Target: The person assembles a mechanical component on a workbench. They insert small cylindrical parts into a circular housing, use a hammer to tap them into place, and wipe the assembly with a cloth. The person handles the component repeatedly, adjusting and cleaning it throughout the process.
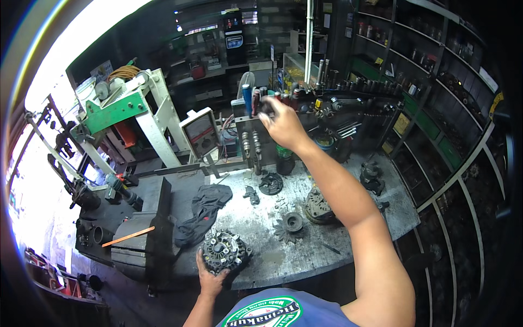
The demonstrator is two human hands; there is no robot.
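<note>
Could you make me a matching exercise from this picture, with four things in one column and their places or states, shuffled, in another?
Things
1. Left hand
2. Right hand
3. Dark cloth
4. Orange strip

Places or states
A. Lying crumpled on the workbench
B. Raised toward the upright handles at the back
C. Straight and lying aslant, toward the left of the picture
D. Gripping the lower left of a round metal part

Right pairs: 1-D, 2-B, 3-A, 4-C
</note>
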